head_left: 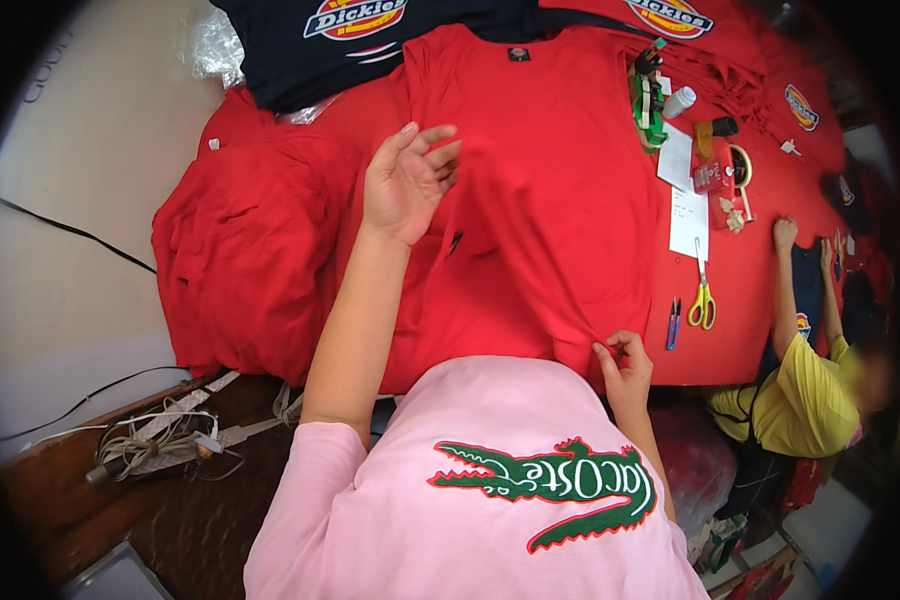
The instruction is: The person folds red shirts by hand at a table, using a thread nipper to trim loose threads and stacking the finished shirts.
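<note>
A red T-shirt (560, 170) lies spread in front of me, its neckline with a small dark label at the far end. Diagonal folds run across it toward its near right corner. There, my right hand (625, 365) pinches the cloth at the edge between thumb and fingers. My left hand (407, 185) is raised above the left side of the shirt, palm turned inward. Its fingers are loosely bent and apart, with nothing in them. Beneath the left wrist, a small dark mark or object shows on the red cloth; I cannot make out which.
Heaped red garments (250, 240) lie left; a navy printed shirt (370, 50) lies beyond. To the right are yellow-handled scissors (703, 307), blue thread snips (674, 325), paper (688, 225) and a green tape dispenser (650, 110). A person in yellow (795, 400) handles dark cloth at far right.
</note>
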Action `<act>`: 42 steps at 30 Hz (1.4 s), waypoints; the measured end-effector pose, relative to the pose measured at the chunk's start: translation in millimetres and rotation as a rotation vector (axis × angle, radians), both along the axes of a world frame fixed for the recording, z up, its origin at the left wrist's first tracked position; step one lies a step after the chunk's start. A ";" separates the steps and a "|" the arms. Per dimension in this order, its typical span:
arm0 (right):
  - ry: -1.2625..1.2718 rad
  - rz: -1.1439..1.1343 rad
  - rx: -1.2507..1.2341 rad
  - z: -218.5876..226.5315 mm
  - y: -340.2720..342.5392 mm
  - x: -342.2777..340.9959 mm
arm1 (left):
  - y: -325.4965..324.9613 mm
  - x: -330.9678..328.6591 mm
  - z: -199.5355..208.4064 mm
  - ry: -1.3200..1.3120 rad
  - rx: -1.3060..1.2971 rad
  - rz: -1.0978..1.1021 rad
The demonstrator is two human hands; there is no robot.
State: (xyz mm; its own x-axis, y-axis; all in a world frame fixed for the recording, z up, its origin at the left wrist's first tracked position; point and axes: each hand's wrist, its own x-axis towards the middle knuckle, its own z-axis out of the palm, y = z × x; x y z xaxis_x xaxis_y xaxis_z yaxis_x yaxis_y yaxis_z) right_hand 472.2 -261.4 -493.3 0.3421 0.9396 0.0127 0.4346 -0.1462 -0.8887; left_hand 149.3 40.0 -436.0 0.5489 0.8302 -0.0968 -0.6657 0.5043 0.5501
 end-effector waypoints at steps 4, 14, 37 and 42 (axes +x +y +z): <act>0.104 -0.249 0.058 -17.2 2.1 20.4 | 8.9 66.5 30.2 0.070 0.216 0.013; 0.162 -0.131 -0.213 -43.9 17.9 77.1 | 43.2 101.4 -0.7 1.284 1.030 0.074; 0.493 0.398 -0.338 14.4 243.4 -138.7 | -271.6 -108.5 -97.1 1.544 0.088 0.777; 0.755 0.333 -0.040 14.1 274.8 -16.3 | -287.8 -76.4 -68.5 1.676 0.880 0.589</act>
